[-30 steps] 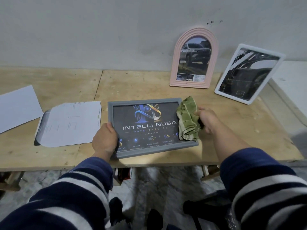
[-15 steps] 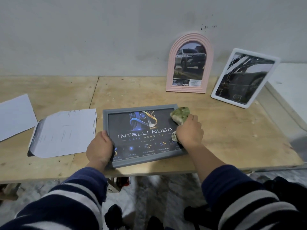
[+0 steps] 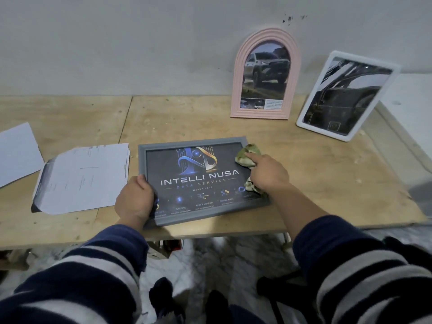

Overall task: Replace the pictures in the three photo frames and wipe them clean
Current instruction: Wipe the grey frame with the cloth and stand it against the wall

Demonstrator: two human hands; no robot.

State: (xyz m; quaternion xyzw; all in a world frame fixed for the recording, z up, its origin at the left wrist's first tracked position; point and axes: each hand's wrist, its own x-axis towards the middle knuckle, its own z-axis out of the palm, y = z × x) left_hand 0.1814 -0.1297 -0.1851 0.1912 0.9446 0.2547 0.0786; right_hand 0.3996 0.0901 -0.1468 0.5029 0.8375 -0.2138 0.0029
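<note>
Left grip (image 3: 135,202) clamped on the lower left corner of the grey frame (image 3: 198,181), thumb on top, pinning it flat to the tabletop (image 3: 327,183). Right grip (image 3: 268,175) bunched round the green cloth (image 3: 248,155), forefinger out straight on it, pressing at the frame's right edge.

Risks, as I judge them:
- Frame lies near the front lip of the tabletop, just ahead of my left grip. A hard wipe toward me could push it over the edge (only one corner is pinned).
- Pink arched frame (image 3: 265,76) and white frame (image 3: 346,95) stand propped up, well beyond the right grip. A wide sweep or a knock to the tabletop might tip them.
- Loose paper sheets (image 3: 81,176) lie just left of the left grip; a sleeve could drag them.

Legible writing: "INTELLI NUSA", "DATA SERVICE" beneath. Smaller captions too blurred to read.
</note>
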